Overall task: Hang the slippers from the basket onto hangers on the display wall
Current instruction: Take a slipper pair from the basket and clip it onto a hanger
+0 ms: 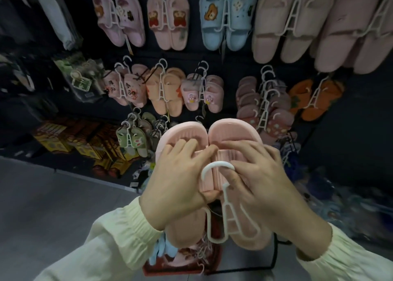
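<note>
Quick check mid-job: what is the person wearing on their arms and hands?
Both arms are in long, pale cream sleeves of soft fabric. The left sleeve and the right sleeve are each gathered into a ruched, elastic-looking cuff at the wrist. The left hand and the right hand are bare: no gloves, and no ring, watch or bracelet shows.

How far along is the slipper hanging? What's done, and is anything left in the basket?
Done: many pairs already hang on the display wall, such as the blue pair. In hand: the left hand and right hand grip the pink slippers with a white hanger against them, not yet hooked on the wall. Left: the basket below holds more, including something blue.
</note>
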### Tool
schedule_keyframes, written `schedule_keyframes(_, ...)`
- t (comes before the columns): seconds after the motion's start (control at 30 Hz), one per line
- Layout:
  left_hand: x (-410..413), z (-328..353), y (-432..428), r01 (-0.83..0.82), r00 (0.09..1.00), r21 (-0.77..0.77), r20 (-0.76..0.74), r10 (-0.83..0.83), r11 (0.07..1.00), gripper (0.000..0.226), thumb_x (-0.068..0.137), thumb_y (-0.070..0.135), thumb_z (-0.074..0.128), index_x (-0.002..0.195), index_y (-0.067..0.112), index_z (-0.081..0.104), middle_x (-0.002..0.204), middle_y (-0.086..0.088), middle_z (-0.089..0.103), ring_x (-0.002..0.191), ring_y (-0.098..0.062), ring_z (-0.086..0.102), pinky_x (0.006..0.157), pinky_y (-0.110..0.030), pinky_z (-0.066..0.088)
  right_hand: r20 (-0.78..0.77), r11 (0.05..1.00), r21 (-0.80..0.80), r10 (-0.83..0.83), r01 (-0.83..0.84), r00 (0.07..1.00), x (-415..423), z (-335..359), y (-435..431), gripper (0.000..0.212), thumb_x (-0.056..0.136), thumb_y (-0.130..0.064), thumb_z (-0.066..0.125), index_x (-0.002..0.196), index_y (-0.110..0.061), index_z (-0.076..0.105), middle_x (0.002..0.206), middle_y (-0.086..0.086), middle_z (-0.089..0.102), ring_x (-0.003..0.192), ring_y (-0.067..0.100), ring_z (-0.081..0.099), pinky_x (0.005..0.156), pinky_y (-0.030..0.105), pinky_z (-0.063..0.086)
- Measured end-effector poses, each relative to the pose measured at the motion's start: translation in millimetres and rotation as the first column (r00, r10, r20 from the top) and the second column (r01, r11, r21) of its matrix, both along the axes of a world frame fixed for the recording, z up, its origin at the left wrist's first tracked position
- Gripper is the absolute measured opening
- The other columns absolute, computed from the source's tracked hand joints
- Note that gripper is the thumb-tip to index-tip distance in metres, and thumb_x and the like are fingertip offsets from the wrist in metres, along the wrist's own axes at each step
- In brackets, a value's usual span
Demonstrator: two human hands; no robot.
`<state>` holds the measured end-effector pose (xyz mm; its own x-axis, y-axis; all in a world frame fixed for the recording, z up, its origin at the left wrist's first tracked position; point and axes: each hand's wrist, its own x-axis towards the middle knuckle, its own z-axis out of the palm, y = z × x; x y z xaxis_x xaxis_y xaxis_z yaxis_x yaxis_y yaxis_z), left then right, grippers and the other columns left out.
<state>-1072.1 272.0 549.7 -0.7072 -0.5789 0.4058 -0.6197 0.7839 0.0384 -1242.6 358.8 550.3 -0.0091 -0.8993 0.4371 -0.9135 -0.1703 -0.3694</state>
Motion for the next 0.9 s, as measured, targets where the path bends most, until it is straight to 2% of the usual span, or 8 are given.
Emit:
schedule_keyframes(0.1,-13.5,8.4,0.4,0.028,1.000,0.014,-0.009,-0.028,1.000,0.074,0.068,0.063,0.065,0.130,0.024,0.059,0.096,0.004,0.050,0.084,-0.020,0.045,0.072,-0.038,0.040,-0.034,0.994,-0.064,-0.094,0.092,0.995,-9.4,2.9,0.5,0.038,0.100,-0.042,0.038,0.108,-0.031,0.073,0.118,-0.012,0.063,0.115,0.011,0.055,0.101,0.033,0.026)
schedule_keyframes(0.2,-23.6,13.9,0.8,0.056,0.998,0.040,0.008,-0.056,0.998,0.075,0.066,0.061,0.066,0.132,0.026,0.057,0.097,0.005,0.049,0.085,-0.019,0.043,0.074,-0.037,0.040,-0.052,0.988,-0.112,-0.117,0.110,0.992,-16.7,5.7,1.5,0.034,0.100,-0.037,0.041,0.103,-0.025,0.073,0.104,-0.008,0.062,0.101,0.015,0.056,0.100,0.032,0.030)
schedule_keyframes(0.3,-34.6,19.1,3.7,0.097,0.995,0.056,-0.003,-0.097,0.994,0.077,0.064,0.062,0.067,0.132,0.028,0.055,0.096,0.007,0.048,0.084,-0.018,0.043,0.072,-0.035,0.037,-0.074,0.980,-0.151,-0.142,0.130,0.987,-26.7,7.7,4.6,0.030,0.100,-0.034,0.043,0.100,-0.024,0.071,0.097,-0.007,0.058,0.092,0.017,0.055,0.093,0.035,0.034)
schedule_keyframes(0.37,-41.0,21.2,6.9,0.128,0.992,0.061,-0.014,-0.128,0.990,0.078,0.063,0.063,0.067,0.133,0.031,0.053,0.095,0.009,0.044,0.083,-0.017,0.041,0.071,-0.035,0.037,-0.084,0.970,-0.194,-0.167,0.148,0.982,-33.7,6.4,7.2,0.033,0.101,-0.035,0.040,0.099,-0.024,0.071,0.095,-0.008,0.058,0.090,0.015,0.054,0.091,0.034,0.032)
schedule_keyframes(0.5,-51.1,22.6,13.0,0.183,0.983,0.081,-0.030,-0.181,0.980,0.081,0.067,0.067,0.065,0.140,0.034,0.046,0.096,0.012,0.039,0.085,-0.015,0.040,0.073,-0.034,0.039,0.005,0.946,-0.217,-0.247,0.242,0.969,-44.0,2.4,13.6,0.045,0.104,-0.042,0.031,0.091,-0.026,0.071,0.091,-0.011,0.056,0.086,0.014,0.054,0.088,0.035,0.028)
schedule_keyframes(0.63,-56.7,20.4,15.6,0.200,0.980,0.139,-0.022,-0.199,0.970,0.091,0.071,0.073,0.062,0.148,0.030,0.038,0.115,0.014,0.050,0.102,-0.014,0.047,0.087,-0.037,0.044,0.053,0.923,-0.223,-0.310,0.314,0.949,-48.8,-2.4,22.7,0.052,0.106,-0.044,0.026,0.088,-0.026,0.071,0.087,-0.013,0.054,0.083,0.012,0.054,0.085,0.038,0.030)
schedule_keyframes(0.77,-56.5,18.7,18.0,0.219,0.975,0.143,-0.068,-0.211,0.965,0.093,0.073,0.076,0.058,0.147,0.021,0.043,0.116,0.011,0.051,0.103,-0.014,0.048,0.088,-0.038,0.047,0.018,0.900,-0.247,-0.366,0.359,0.930,-52.8,-3.2,29.2,0.049,0.104,-0.043,0.030,0.086,-0.027,0.073,0.085,-0.014,0.053,0.081,0.012,0.054,0.084,0.034,0.027)
schedule_keyframes(0.9,-53.6,19.5,22.5,0.268,0.963,0.148,-0.080,-0.258,0.952,0.097,0.072,0.077,0.062,0.148,0.022,0.040,0.109,0.012,0.047,0.098,-0.013,0.045,0.086,-0.036,0.047,0.024,0.888,-0.245,-0.397,0.390,0.918,-55.7,-2.2,32.2,0.043,0.102,-0.038,0.036,0.086,-0.026,0.074,0.084,-0.014,0.054,0.081,0.011,0.055,0.085,0.033,0.027)
